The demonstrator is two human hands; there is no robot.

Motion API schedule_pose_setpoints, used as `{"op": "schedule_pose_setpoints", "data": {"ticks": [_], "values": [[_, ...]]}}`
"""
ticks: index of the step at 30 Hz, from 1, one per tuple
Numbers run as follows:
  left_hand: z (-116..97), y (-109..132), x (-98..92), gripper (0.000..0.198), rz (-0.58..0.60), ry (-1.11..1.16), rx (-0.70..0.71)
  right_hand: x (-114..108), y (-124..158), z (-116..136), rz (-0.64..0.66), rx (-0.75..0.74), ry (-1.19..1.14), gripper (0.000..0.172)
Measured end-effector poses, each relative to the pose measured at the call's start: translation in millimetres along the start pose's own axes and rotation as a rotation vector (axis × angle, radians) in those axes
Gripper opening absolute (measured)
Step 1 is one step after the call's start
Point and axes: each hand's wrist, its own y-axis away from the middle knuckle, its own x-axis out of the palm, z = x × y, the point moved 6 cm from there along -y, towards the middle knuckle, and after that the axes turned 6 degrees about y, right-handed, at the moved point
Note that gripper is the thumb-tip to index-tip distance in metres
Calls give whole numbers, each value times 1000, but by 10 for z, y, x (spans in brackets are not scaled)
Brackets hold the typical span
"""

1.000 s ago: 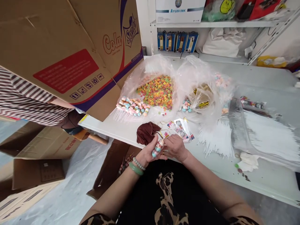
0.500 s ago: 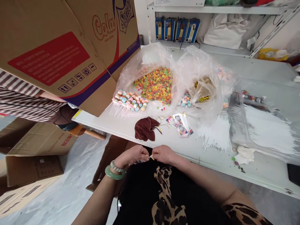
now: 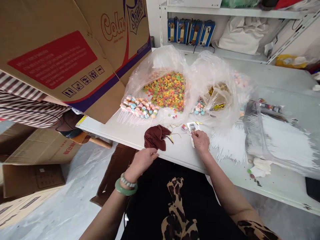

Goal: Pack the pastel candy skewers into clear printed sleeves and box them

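My right hand (image 3: 201,141) is on a small pile of printed cards (image 3: 192,126) on the white table, its fingertips closed on one, while the palm covers part of the pile. Just in front of the table edge, my left hand (image 3: 143,161) has its fingers pressed together. Whether anything is between them is hidden. A dark brown cloth (image 3: 156,137) lies crumpled close to the left fingertips. Thin gold twist ties (image 3: 175,130) are scattered between the cloth and the cards.
Clear bags hold colourful ring candies (image 3: 167,91) and gold ties (image 3: 218,106). Candy skewers (image 3: 140,106) lie at the left, white sticks (image 3: 231,143) at the right. A large cardboard box (image 3: 75,50) stands back left, with a person in stripes behind it. An open carton (image 3: 115,170) sits below the table edge.
My hands have parted from the small yellow-tied thing they were holding together. The right moved forward and right onto the cards; the left rose slightly towards the cloth.
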Motion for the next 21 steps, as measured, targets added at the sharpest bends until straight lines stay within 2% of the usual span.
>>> {"op": "schedule_pose_setpoints", "data": {"ticks": [2,4,6,8,9,11,12,14,15,16,18,19,21], "values": [[-360,-86,-29,20,-81,11,144,-61,29,3,-60,-59,-24,23],[-696,-152,-88,20,-246,-42,284,-183,78,37,-155,-165,-23,24],[-970,-219,-130,30,-404,-115,391,-327,150,132,-238,-327,-3,24],[-1148,-339,-95,38,-416,-108,462,-451,247,294,-267,-540,23,22],[-1177,-425,-56,35,-366,-54,454,-498,299,384,-262,-644,36,22],[-1119,-616,74,20,-179,167,345,-562,379,544,-224,-795,50,24],[-1056,-693,159,18,-69,329,271,-578,394,603,-196,-825,44,25],[-932,-779,309,24,104,702,154,-582,369,679,-147,-785,-13,24],[-875,-796,350,26,138,895,117,-574,332,694,-140,-715,-72,24],[-812,-803,365,27,135,1078,84,-554,287,698,-138,-621,-151,28],[-669,-796,347,28,57,1386,18,-438,211,717,-89,-426,-346,40],[-598,-784,325,30,5,1504,-8,-335,190,760,-16,-355,-441,42],[-477,-758,277,35,-61,1664,-38,-102,196,942,187,-298,-574,35]]}}
